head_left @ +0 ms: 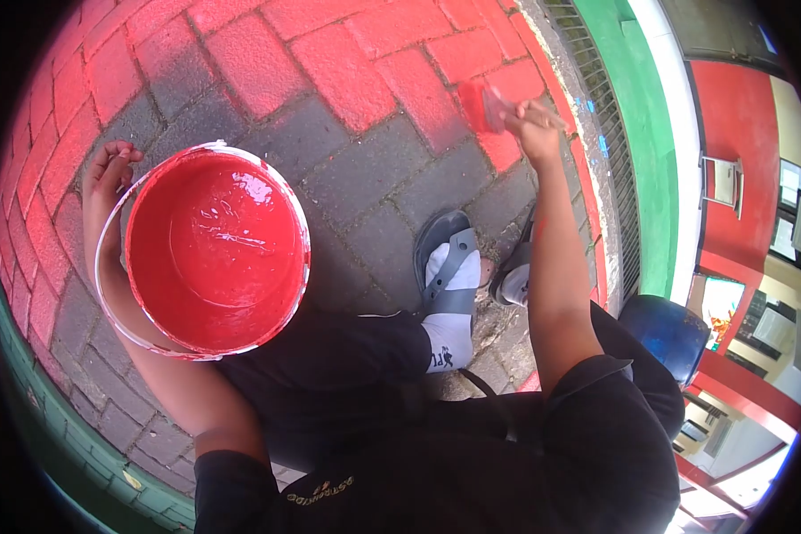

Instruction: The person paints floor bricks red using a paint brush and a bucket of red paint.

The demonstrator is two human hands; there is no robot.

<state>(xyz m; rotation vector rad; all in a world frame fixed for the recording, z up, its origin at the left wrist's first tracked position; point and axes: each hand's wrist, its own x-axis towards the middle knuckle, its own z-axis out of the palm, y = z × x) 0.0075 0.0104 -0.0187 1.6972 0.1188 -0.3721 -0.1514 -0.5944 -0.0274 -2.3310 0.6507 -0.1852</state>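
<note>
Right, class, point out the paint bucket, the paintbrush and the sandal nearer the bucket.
Paint bucket [149,258], head view: inner wall, left side.
Paintbrush [478,105], head view: red-coated bristles.
Sandal [454,261] nearer the bucket, head view: grey strap across the foot.

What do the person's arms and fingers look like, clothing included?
The left sleeve and right sleeve are black and short, the right one greyish at its edge, leaving both forearms bare. The left fingers and right fingers wear no gloves.

"PU" on white sock, gold lettering on black shirt, not clearly legible
</note>
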